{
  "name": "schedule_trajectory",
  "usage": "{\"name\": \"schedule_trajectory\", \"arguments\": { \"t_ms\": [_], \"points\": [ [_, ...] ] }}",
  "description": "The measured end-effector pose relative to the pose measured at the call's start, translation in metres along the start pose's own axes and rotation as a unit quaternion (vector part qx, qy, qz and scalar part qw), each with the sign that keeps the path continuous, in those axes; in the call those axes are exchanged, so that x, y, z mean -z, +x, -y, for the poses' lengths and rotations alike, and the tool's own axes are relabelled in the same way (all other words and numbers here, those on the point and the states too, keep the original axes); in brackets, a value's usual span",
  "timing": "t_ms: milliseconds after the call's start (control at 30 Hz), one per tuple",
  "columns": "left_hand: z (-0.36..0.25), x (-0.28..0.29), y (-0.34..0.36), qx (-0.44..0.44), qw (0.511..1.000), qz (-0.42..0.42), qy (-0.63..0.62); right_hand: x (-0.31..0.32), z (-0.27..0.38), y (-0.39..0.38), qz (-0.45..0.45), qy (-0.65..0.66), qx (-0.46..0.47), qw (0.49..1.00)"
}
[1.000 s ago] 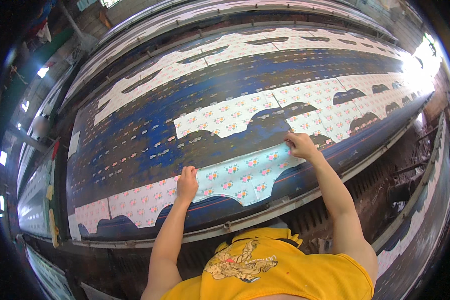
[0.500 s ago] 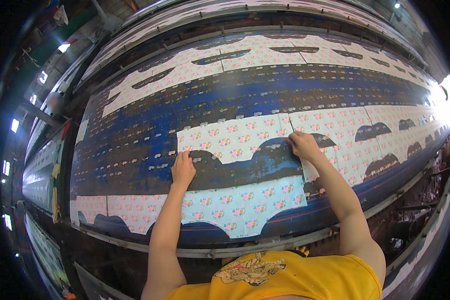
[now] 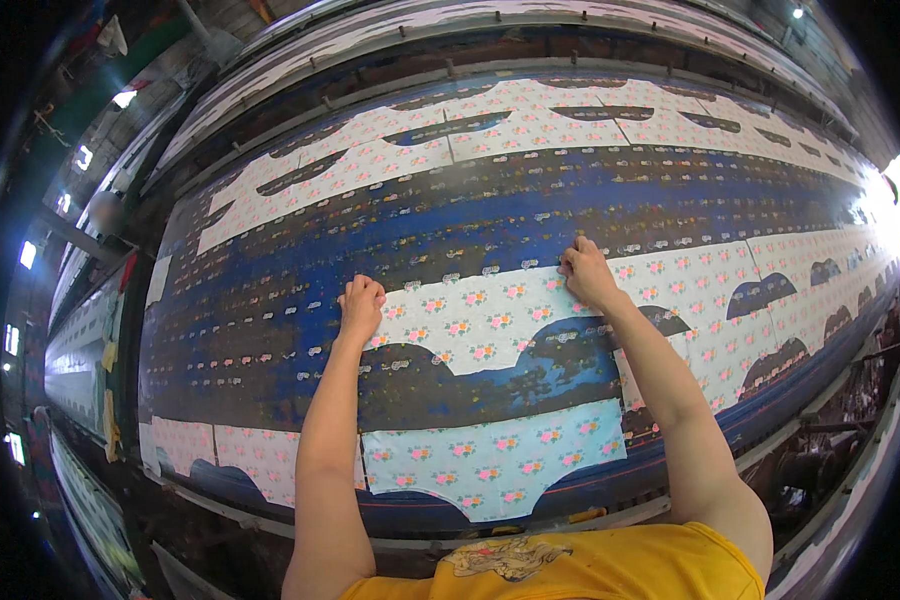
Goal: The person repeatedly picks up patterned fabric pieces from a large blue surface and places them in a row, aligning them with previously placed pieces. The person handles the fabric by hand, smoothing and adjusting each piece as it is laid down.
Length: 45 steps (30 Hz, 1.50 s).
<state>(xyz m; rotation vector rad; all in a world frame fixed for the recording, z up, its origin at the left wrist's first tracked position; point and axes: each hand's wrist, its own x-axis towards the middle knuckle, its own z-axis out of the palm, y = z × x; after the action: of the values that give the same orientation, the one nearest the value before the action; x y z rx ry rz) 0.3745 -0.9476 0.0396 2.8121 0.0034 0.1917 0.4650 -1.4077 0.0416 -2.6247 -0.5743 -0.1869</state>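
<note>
Floral piece: a pale blue cut fabric piece [image 3: 475, 322] with pink flowers, straight along its far edge and scalloped into arches along its near edge, lying flat on the printing table [image 3: 270, 290].
Left hand: the left hand [image 3: 360, 305] rests on the piece's far left corner, fingers curled under, knuckles up, forearm stretched out straight; pressing the cloth flat, not gripping it.
Right hand: the right hand [image 3: 588, 274] lies on the piece's far right corner, fingers bent, fingertips pinning the edge; pressing, nothing enclosed.
Near neighbour: a second floral piece [image 3: 495, 458] lies nearer the person than the held piece, well apart across bare dark table.
Right neighbours: more floral pieces [image 3: 770, 270] lie just beside its right end.
Far row: another row of pieces [image 3: 490, 125] lies beyond it, across a blue, paint-stained band.
Shirt: yellow shirt [image 3: 590, 565] at the lower edge.
</note>
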Motion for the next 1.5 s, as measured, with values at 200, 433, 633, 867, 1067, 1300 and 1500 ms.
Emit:
{"name": "schedule_trajectory", "arguments": {
  "t_ms": [200,433,633,867,1067,1300,1500],
  "points": [
    [0.001,0.004,-0.012,-0.022,0.993,-0.011,-0.113,0.016,0.018,-0.013,0.044,-0.019,0.042,0.998],
    [-0.054,0.054,-0.078,-0.051,0.974,-0.113,-0.190,0.065,0.062,-0.070,-0.050,0.029,0.078,0.995],
    [-0.085,0.091,-0.125,-0.118,0.969,-0.156,-0.149,0.110,0.076,-0.132,-0.075,-0.012,0.136,0.988],
    [-0.110,0.099,-0.169,-0.142,0.971,-0.166,-0.095,0.145,0.082,-0.219,-0.102,-0.052,0.124,0.986],
    [-0.154,0.086,-0.195,-0.180,0.960,-0.158,-0.148,0.183,0.057,-0.279,-0.178,-0.053,0.113,0.976],
    [-0.256,0.063,-0.211,-0.234,0.934,-0.148,-0.226,0.242,-0.012,-0.345,-0.262,-0.032,0.121,0.957],
    [-0.355,0.019,-0.199,-0.249,0.929,-0.153,-0.225,0.280,-0.112,-0.374,-0.250,-0.023,0.127,0.960]
  ]
}}
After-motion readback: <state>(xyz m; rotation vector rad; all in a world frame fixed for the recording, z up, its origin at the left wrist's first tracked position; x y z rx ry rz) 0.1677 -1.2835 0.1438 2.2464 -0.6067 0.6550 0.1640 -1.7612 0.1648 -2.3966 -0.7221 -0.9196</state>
